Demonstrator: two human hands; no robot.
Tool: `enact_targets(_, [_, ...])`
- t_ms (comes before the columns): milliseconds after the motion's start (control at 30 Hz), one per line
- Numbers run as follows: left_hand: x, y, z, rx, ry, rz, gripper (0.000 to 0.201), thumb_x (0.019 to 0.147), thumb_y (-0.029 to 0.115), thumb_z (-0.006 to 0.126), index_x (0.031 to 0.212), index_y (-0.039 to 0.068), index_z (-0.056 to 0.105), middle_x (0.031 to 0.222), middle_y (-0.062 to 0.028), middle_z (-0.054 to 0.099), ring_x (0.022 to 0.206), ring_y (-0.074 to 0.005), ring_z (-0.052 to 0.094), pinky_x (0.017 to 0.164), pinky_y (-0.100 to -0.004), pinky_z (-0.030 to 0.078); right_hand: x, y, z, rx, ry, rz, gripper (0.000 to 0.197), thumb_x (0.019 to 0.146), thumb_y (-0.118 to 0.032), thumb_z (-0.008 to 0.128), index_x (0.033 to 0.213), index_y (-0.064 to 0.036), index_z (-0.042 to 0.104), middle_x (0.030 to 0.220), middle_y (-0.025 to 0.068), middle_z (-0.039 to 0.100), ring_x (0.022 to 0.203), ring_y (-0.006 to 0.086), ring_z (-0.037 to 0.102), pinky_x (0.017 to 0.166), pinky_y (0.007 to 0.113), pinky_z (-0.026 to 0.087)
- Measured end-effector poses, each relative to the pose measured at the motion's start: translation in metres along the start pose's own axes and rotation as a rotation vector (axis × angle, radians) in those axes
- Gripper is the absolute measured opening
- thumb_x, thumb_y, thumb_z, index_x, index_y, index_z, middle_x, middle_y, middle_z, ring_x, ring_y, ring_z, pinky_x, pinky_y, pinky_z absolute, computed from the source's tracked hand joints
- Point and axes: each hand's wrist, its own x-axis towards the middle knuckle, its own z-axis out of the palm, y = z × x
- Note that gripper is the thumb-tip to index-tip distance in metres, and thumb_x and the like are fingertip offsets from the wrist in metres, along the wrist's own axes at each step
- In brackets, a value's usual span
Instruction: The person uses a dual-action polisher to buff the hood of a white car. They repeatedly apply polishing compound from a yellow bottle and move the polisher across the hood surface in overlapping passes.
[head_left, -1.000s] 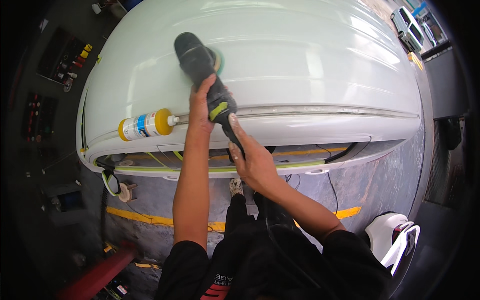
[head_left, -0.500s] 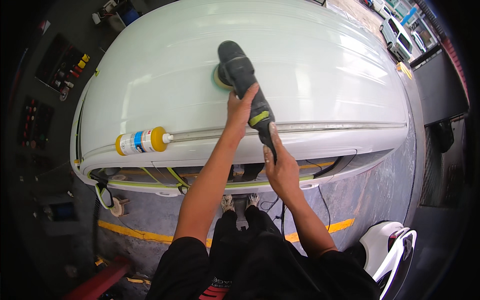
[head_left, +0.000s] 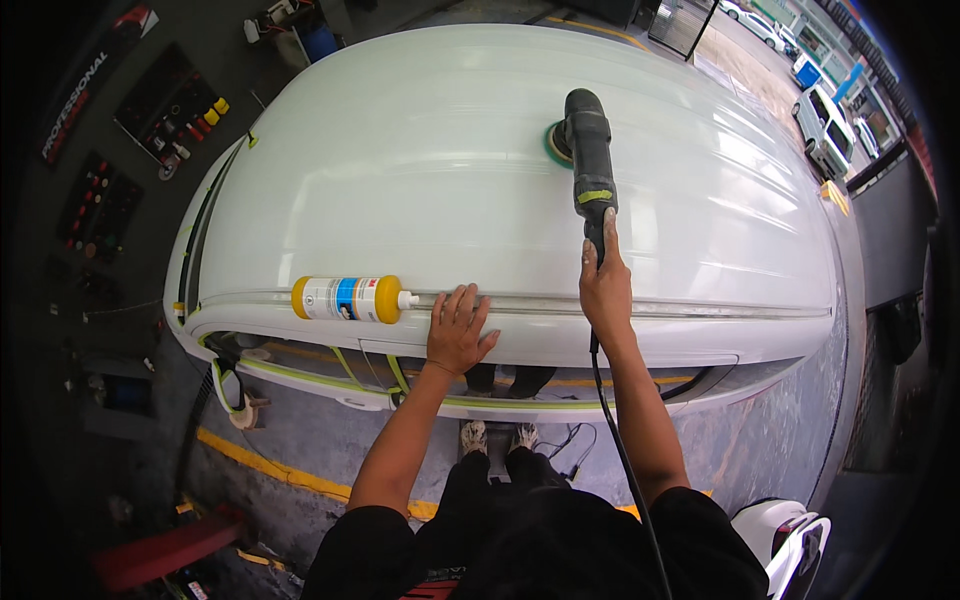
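Note:
My right hand point(head_left: 606, 285) grips the rear end of a black car polisher point(head_left: 590, 150), just below its yellow-green band. The polisher's round pad point(head_left: 556, 146), greenish at the rim, sits at the white van roof point(head_left: 420, 180); whether it presses on the paint I cannot tell. My left hand point(head_left: 458, 330) lies flat with spread fingers on the roof's side edge, holding nothing. Beside it, a white bottle with yellow ends point(head_left: 347, 299) lies on its side along the roof rail point(head_left: 680, 307), nozzle toward my left hand.
A black power cord point(head_left: 625, 450) hangs from the polisher past my right forearm. Green masking tape point(head_left: 300, 378) lines the side windows. My shoes point(head_left: 474, 437) stand on a dark step beside the van. A loose white car part point(head_left: 780, 535) lies at lower right.
My left hand has let go of the polisher and come down onto the roof edge near the bottle. The polisher, in my right hand, appears farther right.

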Motion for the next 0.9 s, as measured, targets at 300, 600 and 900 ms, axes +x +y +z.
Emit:
enact_targets(300, [-0.014,-0.002,0.018,0.044,0.088,-0.025,0.057,0.095,0.054,0.067,0.134,0.012,0.065,0.127,-0.0131,0.06,0.122,-0.0309,0.059,0.109,-0.0515,0.045,0.005,-0.08,0.086,-0.079,-0.275,-0.119,0.068,0.11,-0.03,0.056,0.171,-0.0242,0.025,0.091,0.025,0.075,0.081,0.0452,0.074,0.075,0.053,0.056])
enact_targets(600, [-0.017,-0.006,0.016,0.032,0.106,-0.04,0.057,0.097,0.058,0.065,0.132,0.013,0.065,0.124,-0.012,0.061,0.117,-0.0292,0.061,0.105,-0.0466,0.049,0.041,-0.12,0.13,-0.174,-0.52,-0.55,0.065,0.106,-0.034,0.065,0.166,-0.0304,0.04,0.092,0.0221,0.076,0.085,0.0437,0.074,0.077,0.05,0.057])
enact_targets(900, [-0.016,-0.004,0.018,0.011,0.135,-0.019,0.055,0.099,0.059,0.06,0.129,0.013,0.063,0.126,-0.0111,0.06,0.121,-0.0277,0.058,0.106,-0.0436,0.047,0.122,-0.207,0.225,-0.161,-0.496,-0.565,0.063,0.109,-0.035,0.06,0.167,-0.0248,0.039,0.098,0.025,0.077,0.09,0.0427,0.075,0.081,0.049,0.057])
